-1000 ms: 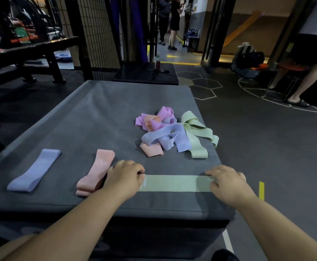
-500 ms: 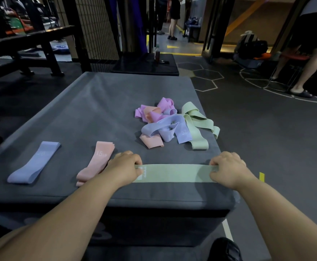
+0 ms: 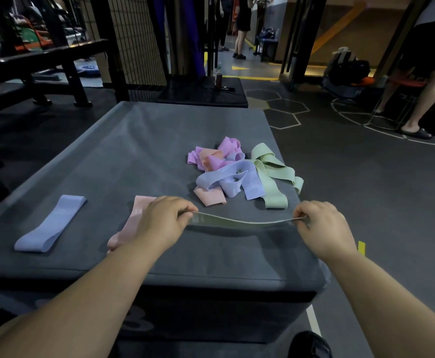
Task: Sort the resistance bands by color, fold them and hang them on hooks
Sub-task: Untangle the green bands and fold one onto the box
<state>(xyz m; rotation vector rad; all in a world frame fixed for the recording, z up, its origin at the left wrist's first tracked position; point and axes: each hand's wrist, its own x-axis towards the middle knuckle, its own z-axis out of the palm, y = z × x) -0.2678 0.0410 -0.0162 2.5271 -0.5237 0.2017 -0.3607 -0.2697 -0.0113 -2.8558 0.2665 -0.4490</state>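
green band (image 3: 244,223) pinched between left hand (image 3: 163,219) and right hand (image 3: 319,224) above box (image 3: 123,156)

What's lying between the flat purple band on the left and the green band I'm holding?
Head view: a flat pink band lies there on the grey pad, partly hidden by the left hand pinching the green band.

A gym: a padded box (image 3: 144,140) carrying resistance bands (image 3: 237,177) stands on dark rubber flooring (image 3: 366,208) marked with hexagons (image 3: 287,109), with a black bench (image 3: 56,54) and wire mesh (image 3: 136,40) behind the box.
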